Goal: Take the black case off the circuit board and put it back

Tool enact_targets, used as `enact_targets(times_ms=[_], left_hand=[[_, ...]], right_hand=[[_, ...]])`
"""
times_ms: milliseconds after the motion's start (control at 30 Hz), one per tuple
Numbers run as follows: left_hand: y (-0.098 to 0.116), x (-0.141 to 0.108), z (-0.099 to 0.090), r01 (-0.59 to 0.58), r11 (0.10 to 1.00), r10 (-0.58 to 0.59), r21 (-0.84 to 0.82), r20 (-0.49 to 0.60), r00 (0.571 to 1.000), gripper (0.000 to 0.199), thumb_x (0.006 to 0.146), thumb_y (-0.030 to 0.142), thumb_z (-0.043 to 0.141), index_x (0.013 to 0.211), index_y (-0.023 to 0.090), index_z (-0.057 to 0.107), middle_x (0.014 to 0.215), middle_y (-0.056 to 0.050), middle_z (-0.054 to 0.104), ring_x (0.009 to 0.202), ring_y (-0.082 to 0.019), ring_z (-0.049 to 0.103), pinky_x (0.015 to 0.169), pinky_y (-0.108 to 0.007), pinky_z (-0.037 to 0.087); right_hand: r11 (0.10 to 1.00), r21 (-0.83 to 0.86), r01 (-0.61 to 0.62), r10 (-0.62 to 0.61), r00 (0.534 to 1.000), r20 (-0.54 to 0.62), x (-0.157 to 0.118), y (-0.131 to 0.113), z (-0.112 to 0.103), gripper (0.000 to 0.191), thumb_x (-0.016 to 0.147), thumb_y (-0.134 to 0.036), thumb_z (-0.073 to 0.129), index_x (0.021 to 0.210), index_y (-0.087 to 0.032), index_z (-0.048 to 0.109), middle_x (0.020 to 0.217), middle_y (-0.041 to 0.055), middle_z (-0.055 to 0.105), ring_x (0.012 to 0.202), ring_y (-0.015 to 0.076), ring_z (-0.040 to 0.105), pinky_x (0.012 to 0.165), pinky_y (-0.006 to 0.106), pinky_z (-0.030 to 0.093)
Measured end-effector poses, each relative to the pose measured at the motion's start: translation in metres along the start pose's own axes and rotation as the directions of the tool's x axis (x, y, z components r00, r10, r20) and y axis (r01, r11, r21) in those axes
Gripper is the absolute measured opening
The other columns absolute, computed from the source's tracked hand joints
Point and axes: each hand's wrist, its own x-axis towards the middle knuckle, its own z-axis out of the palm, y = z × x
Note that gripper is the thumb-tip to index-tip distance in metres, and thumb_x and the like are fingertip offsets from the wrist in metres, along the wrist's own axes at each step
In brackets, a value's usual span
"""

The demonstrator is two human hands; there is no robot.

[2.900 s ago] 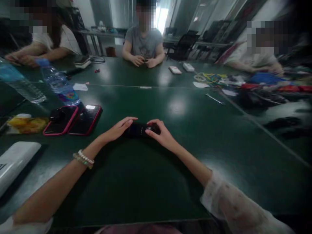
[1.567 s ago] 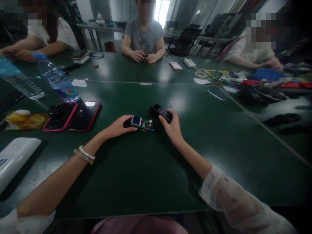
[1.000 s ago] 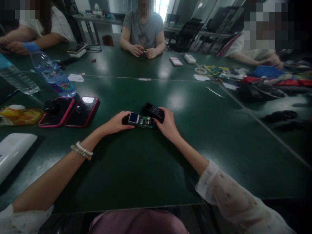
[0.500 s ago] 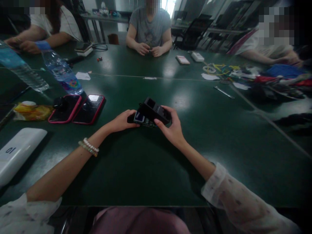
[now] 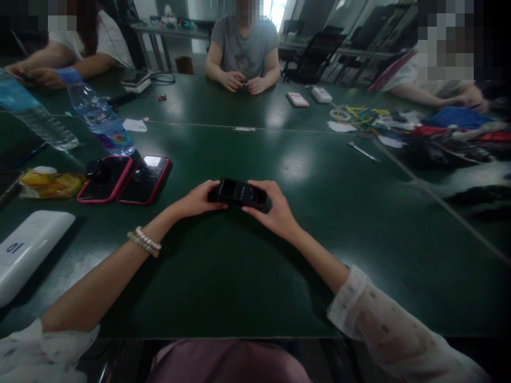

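A black plastic device casing (image 5: pixel 243 193) with a rectangular window is held just above the green table (image 5: pixel 239 276), near its middle. My left hand (image 5: pixel 198 200) grips its left end, fingers behind and thumb along the near side. On the right end, my right hand (image 5: pixel 276 209) pinches the black cover between thumb and fingers. The cover lies flat over the lower part, and the circuit board inside is hidden now.
Two red-edged phones (image 5: pixel 144 181) and bottles (image 5: pixel 101 122) stand left, with a white power bank (image 5: pixel 32 250) nearer. A wrench (image 5: pixel 364 152) and piled cables (image 5: pixel 451 133) lie right. Three people sit around the table.
My right hand has moved left and down with the black cover, which was tilted above the lower part. The cover now lies over the circuit board and small screen that showed before.
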Motion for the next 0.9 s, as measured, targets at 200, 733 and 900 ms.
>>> enact_targets(times_ms=[200, 733, 900], left_hand=[[0.012, -0.002, -0.004, -0.008, 0.996, 0.013, -0.087, 0.063, 0.998, 0.087, 0.073, 0.041, 0.08, 0.147, 0.025, 0.037, 0.131, -0.012, 0.058, 0.12, -0.03, 0.057, 0.1, -0.047, 0.045], [0.014, -0.002, -0.01, 0.068, 0.991, -0.053, -0.115, 0.123, 0.991, 0.06, 0.084, 0.049, 0.067, 0.137, 0.027, 0.051, 0.136, -0.009, 0.056, 0.123, -0.029, 0.054, 0.102, -0.046, 0.045], [0.016, -0.002, -0.011, 0.08, 0.992, -0.067, -0.1, 0.129, 0.989, 0.061, 0.083, 0.049, 0.069, 0.138, 0.028, 0.051, 0.139, -0.009, 0.054, 0.122, -0.03, 0.054, 0.098, -0.046, 0.047]], right_hand=[[1.0, 0.002, -0.021, 0.02, 0.992, 0.121, 0.001, 0.006, 0.003, 0.052, 0.083, -0.042, 0.07, 0.129, -0.03, 0.049, 0.124, 0.0077, 0.062, 0.114, 0.0296, 0.056, 0.096, 0.052, 0.048], [0.973, 0.162, -0.166, 0.123, 0.962, 0.244, 0.001, 0.008, -0.003, 0.053, 0.082, -0.042, 0.072, 0.127, -0.032, 0.048, 0.132, 0.0054, 0.055, 0.121, 0.0284, 0.052, 0.101, 0.05, 0.046], [0.919, 0.238, -0.315, 0.243, 0.927, 0.287, 0.003, 0.006, -0.006, 0.05, 0.09, -0.053, 0.057, 0.133, -0.029, 0.049, 0.122, 0.0081, 0.058, 0.115, 0.0258, 0.057, 0.1, 0.049, 0.047]])
